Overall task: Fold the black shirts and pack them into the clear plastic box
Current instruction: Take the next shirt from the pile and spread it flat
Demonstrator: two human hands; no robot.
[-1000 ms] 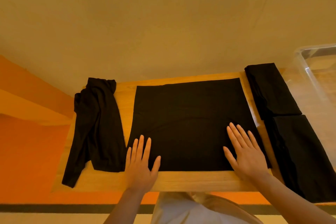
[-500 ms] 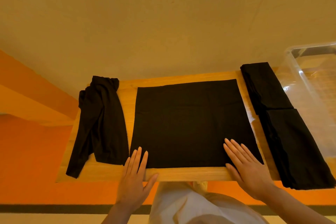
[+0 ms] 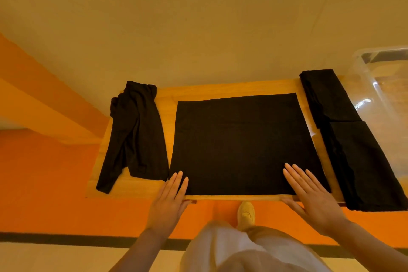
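On the folded shirt, both hands lie flat.

Desk: light wood, narrow.
Floor beyond desk: tan, plain.
Floor left of desk: orange.
Stripe: dark, below orange.

- Four black fabric shirts in all: one flat, squared-off black shirt, one crumpled black long-sleeved shirt, and two folded black shirts, the far folded shirt and the near folded shirt.
- One clear plastic box.
- One light wooden desk.
- Two bare hands: left hand, right hand.
- One tan shoe.
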